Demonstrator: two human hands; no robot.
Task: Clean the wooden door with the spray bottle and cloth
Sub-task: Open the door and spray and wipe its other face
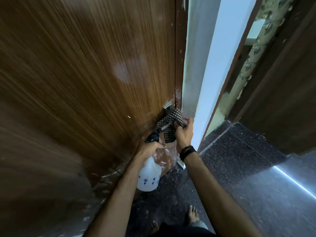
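Note:
The brown wooden door (85,69) fills the left and middle of the head view. A checked brown-and-white cloth (169,124) is draped over the metal door handle (166,127), below its square plate (168,106). My right hand (183,131) grips the cloth's right end at the door's edge. My left hand (148,151) holds a white spray bottle (149,177) by the neck, its black nozzle (153,135) pointing up toward the handle.
A white door frame (210,69) stands right of the door. Beyond it an opening shows a patterned wall (263,36) and a dark panel (282,86). The floor (239,168) is dark speckled stone. My bare feet (193,214) stand close to the door.

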